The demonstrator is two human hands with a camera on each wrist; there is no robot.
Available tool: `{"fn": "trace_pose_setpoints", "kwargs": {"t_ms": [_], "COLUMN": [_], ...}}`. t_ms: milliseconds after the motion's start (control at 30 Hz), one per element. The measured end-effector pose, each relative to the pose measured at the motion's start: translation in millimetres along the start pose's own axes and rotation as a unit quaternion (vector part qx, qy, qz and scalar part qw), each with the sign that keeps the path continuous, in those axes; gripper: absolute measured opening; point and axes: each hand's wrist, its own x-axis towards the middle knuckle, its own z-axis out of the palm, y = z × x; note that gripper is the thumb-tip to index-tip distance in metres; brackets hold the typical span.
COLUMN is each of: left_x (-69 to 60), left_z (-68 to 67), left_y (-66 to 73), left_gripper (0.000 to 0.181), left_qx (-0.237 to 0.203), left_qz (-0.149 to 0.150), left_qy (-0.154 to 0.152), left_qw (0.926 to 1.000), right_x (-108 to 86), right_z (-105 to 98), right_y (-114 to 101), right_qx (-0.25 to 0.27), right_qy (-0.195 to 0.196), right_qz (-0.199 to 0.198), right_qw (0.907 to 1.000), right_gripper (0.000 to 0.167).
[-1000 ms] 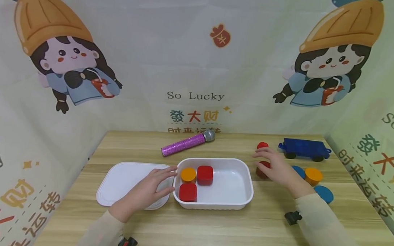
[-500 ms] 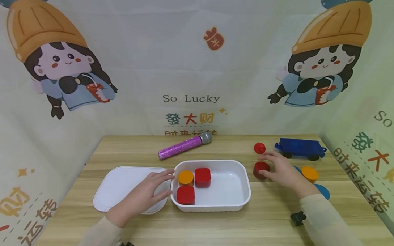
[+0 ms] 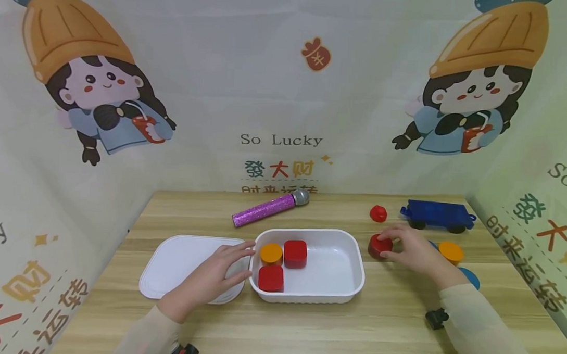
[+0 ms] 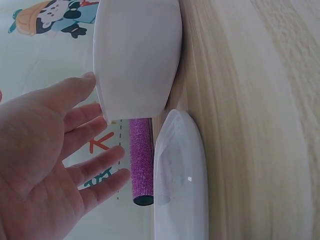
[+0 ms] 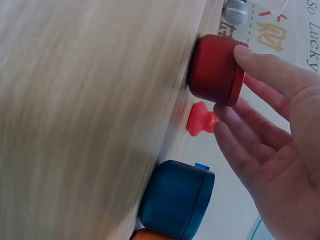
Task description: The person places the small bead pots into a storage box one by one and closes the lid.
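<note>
The right hand (image 3: 414, 250) has its thumb and fingers round a dark red round tin (image 3: 380, 246) standing on the table; in the right wrist view the thumb lies on the edge of the red tin's lid (image 5: 215, 70). At the left end of a white container (image 3: 326, 298), the left hand (image 3: 209, 276) touches the rim with relaxed, extended fingers, reaching over the white lid (image 3: 173, 256). Inside that container, at its left, are an orange round tin (image 3: 271, 253) and two red square tins (image 3: 295, 253) (image 3: 271, 277).
A small red object (image 3: 378, 213) and a blue toy wagon (image 3: 437, 214) stand behind the right hand. Partly beneath the right forearm are an orange tin (image 3: 451, 251) and blue tins (image 3: 470, 278). A purple microphone (image 3: 265, 209) lies behind the container.
The right hand has come down from above the small red object and closed its fingers round the dark red tin. The left hand stays at the container's rim.
</note>
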Motion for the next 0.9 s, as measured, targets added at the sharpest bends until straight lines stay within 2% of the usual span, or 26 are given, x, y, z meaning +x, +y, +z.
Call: {"fn": "trace_pose_setpoints", "kwargs": {"t_ms": [233, 567, 900], "left_x": [1.0, 0.4, 0.5], "left_z": [0.6, -0.5, 0.1], "left_y": [-0.2, -0.4, -1.6], "left_gripper": [0.048, 0.049, 0.049], "left_qx": [-0.001, -0.002, -0.003], "left_qz": [-0.004, -0.007, -0.001], "left_qy": [-0.005, -0.009, -0.005], "left_qw": [1.0, 0.9999, 1.0], "right_x": [-5.6, -13.2, -19.5], "right_z": [-5, -25, -35], "right_y": [-1, -19, -50], "right_qx": [0.011, -0.015, -0.034], "right_qy": [0.015, 0.059, 0.07], "right_qz": [0.015, -0.023, -0.049], "right_qw": [0.9997, 0.9979, 0.9957], "right_gripper": [0.034, 0.032, 0.032]}}
